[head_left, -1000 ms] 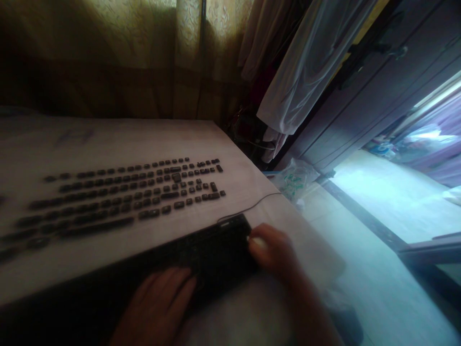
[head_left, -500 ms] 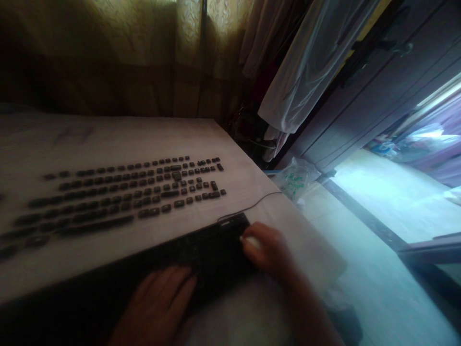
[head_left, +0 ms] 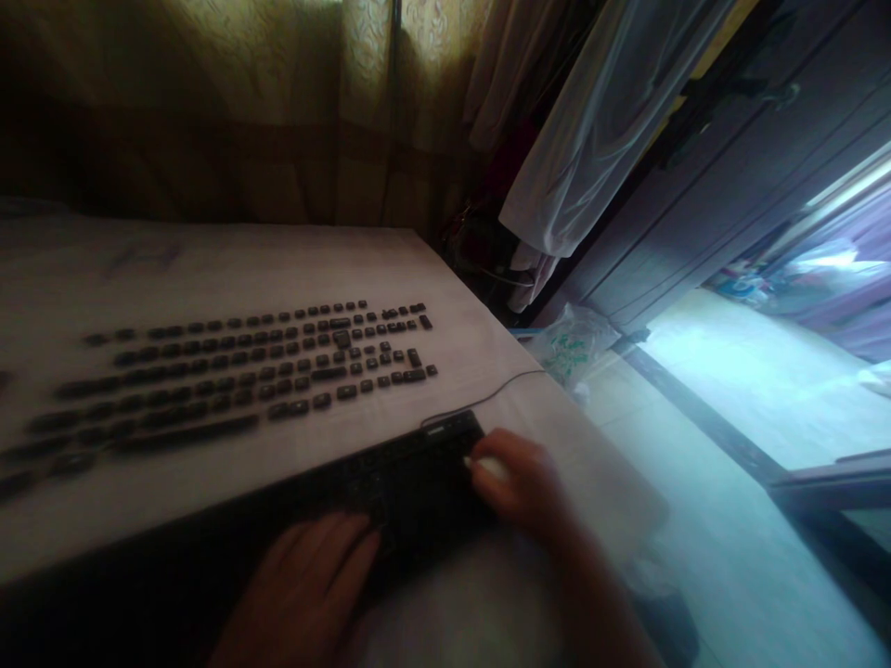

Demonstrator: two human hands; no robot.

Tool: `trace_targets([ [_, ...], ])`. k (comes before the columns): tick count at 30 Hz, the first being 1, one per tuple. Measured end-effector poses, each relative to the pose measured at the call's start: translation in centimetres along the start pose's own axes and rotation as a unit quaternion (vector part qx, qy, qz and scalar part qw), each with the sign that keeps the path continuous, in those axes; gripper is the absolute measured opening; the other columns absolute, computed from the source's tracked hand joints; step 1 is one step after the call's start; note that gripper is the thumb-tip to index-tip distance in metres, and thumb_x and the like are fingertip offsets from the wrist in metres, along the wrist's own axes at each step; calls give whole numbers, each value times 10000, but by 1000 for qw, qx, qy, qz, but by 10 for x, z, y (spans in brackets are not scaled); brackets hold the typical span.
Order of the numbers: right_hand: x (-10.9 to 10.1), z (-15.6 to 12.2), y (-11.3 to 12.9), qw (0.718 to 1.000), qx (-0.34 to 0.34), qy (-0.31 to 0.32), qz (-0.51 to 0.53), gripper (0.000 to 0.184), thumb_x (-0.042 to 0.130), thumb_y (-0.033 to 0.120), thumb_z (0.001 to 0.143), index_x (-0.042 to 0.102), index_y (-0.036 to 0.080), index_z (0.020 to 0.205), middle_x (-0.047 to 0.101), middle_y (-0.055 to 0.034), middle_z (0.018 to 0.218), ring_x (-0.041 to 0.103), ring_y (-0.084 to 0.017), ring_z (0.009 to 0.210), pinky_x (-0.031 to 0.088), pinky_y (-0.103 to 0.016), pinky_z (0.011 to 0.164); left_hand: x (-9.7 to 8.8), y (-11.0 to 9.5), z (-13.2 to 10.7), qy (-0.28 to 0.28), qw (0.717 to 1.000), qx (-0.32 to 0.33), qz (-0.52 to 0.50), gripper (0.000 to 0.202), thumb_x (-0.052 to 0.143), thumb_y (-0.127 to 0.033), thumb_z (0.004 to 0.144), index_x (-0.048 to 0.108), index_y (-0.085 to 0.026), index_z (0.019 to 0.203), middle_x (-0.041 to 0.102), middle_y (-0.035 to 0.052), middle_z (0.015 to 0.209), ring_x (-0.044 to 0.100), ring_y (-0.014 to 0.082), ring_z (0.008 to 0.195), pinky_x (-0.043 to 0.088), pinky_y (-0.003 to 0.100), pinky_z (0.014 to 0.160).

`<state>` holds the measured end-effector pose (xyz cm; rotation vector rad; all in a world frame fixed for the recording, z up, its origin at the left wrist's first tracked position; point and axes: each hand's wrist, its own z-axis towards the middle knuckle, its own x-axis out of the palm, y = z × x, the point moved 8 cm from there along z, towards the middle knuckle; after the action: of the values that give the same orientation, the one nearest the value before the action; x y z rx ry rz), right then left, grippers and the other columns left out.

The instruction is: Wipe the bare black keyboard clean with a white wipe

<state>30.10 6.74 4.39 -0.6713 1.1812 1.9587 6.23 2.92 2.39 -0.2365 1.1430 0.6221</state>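
A black keyboard base (head_left: 432,492), its keycaps off, lies slanted along the table's near side. My left hand (head_left: 306,575) rests flat on it, fingers stretched out together and blurred. At the base's right end, my right hand (head_left: 519,478) is closed around a small white piece (head_left: 493,467), maybe cloth or tissue; its kind is unclear. The white piece is at the edge of the base. Behind the base, loose black keycaps (head_left: 292,351) lie in several rows, set out in keyboard order.
The pale table (head_left: 313,264) ends at a slanting right edge. A thin cable (head_left: 515,378) runs from the base over that edge. Curtains (head_left: 278,111) hang behind. To the right are hanging clothes (head_left: 571,167), a clear plastic bag (head_left: 574,343) and a tiled floor (head_left: 696,501).
The white piece and the fingers of my right hand have shifted very slightly to the right. My left hand, the base and the keycaps stay where they were.
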Motion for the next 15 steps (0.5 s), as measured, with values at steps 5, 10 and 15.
trace_targets([
  [5, 3, 2, 0, 1000, -4, 9, -14, 102, 575, 169, 813, 631, 219, 744, 664, -16, 699, 633, -155, 614, 490, -248, 584, 0, 1, 2, 1, 1000, -5, -8, 396, 572, -434, 905, 649, -250, 1248, 741, 33, 1227, 678, 214, 1077, 502, 350, 945],
  [10, 4, -1, -1, 1000, -1, 16, -24, 100, 573, 165, 790, 622, 217, 720, 650, -8, 676, 615, -151, 588, 467, -250, 570, -3, 0, 5, -13, 1000, -2, -3, 386, 549, -419, 909, 659, -238, 1231, 748, 38, 1205, 680, 211, 1067, 504, 347, 934],
  [15, 3, -4, -3, 1000, 8, 16, -1, 96, 566, 156, 753, 610, 220, 696, 632, 4, 640, 604, -146, 563, 452, -247, 551, -1, 1, -1, -2, 1000, -8, -8, 407, 568, -423, 900, 643, -246, 1259, 737, 36, 1236, 677, 219, 1082, 508, 361, 945],
])
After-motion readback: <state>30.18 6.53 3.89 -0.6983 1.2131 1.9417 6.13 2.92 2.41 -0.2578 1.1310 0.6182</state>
